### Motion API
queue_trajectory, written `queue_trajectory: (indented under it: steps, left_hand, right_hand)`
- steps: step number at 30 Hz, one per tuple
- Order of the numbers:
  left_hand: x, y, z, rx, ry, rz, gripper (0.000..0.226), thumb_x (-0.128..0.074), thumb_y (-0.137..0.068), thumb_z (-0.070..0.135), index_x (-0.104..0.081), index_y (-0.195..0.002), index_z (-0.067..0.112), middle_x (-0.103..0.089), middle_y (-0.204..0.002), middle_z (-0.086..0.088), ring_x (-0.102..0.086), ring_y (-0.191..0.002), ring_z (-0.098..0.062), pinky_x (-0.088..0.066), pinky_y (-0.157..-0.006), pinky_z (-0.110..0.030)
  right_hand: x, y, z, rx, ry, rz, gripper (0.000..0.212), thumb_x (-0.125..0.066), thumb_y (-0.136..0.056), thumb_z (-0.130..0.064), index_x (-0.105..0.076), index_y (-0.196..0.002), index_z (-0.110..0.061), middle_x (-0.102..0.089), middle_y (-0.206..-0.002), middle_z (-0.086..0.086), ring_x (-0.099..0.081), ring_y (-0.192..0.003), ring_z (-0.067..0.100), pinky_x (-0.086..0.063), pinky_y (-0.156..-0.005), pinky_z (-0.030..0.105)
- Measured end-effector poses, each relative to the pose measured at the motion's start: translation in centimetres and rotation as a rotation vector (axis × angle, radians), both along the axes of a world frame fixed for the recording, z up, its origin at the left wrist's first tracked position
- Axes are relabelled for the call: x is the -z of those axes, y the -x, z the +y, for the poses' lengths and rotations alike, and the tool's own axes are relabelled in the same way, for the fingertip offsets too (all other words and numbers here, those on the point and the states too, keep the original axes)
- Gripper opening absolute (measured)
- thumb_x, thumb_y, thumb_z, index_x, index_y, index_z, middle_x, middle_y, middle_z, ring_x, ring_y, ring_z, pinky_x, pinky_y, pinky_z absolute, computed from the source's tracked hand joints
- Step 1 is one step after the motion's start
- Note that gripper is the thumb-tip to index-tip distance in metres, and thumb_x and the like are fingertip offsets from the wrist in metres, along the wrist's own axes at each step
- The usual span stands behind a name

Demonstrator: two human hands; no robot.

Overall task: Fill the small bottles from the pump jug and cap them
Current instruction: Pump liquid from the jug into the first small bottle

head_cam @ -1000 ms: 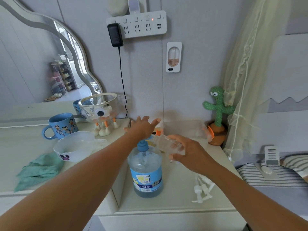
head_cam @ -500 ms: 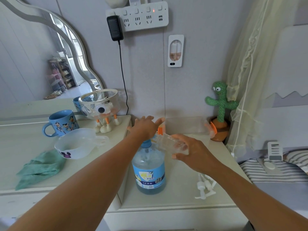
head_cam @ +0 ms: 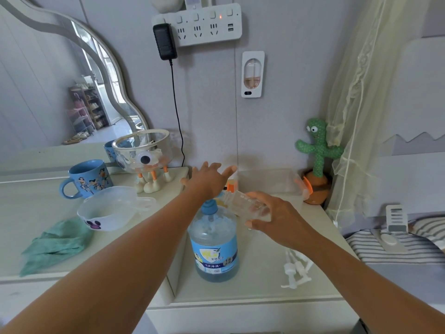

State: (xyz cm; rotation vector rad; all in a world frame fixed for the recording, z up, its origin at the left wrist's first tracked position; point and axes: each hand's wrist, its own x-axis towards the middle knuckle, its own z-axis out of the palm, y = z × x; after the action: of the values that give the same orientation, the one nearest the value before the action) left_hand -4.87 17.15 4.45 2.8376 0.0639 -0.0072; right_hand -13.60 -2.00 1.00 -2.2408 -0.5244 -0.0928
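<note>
Head cam: pump jug (head_cam: 213,239) lbl "1次冲洗"; R hand (head_cam: 277,220) grips small bottle (head_cam: 243,201).

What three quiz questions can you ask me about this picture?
1. True or false: the right hand holds the small bottle tilted, its mouth toward the pump jug.
2. Which colour is the cloth beside the white bowl? A red, B green, C yellow.
3. Fill the gap: the white pump caps lie on the table to the ___ of the jug.

Key: 1 true; 2 B; 3 right.
</note>
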Motion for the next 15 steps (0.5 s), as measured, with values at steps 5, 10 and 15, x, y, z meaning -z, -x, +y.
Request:
queue_trajectory:
  steps: [5,10,15]
  left_hand:
    - [0.7,0.5,-0.5,-0.056,-0.025,0.025,0.08,-0.014,-0.088,0.079,-0.026,-0.153,0.035,-0.014,-0.164,-0.001,-0.003,-0.151,-0.034,-0.003,-0.112,-0.071]
    - [0.4,0.6,-0.5,-0.055,-0.076,-0.008,0.08,-0.014,-0.087,0.079,-0.019,-0.154,0.036,0.002,-0.166,-0.001,0.01,-0.151,-0.035,0.008,-0.11,-0.071]
    - [-0.2,0.4,-0.4,-0.026,-0.113,-0.057,0.077,-0.013,-0.09,0.077,-0.016,-0.155,0.036,0.01,-0.165,-0.002,0.019,-0.149,-0.035,0.016,-0.108,-0.07]
  right_hand:
    - [1.3,0.2,-0.1,0.013,-0.017,0.011,0.058,-0.073,-0.077,-0.032,-0.048,-0.128,-0.043,-0.056,-0.091,-0.028,-0.048,-0.085,-0.023,-0.034,-0.067,-0.005]
    - [0.9,0.7,0.1,0.012,-0.021,-0.011,0.056,-0.072,-0.079,-0.028,-0.049,-0.129,-0.039,-0.054,-0.088,-0.03,-0.045,-0.082,-0.028,-0.031,-0.068,-0.007]
    - [-0.2,0.6,0.0,0.006,0.01,-0.021,0.055,-0.072,-0.079,-0.027,-0.049,-0.128,-0.039,-0.052,-0.092,-0.027,-0.046,-0.077,-0.02,-0.033,-0.066,-0.006]
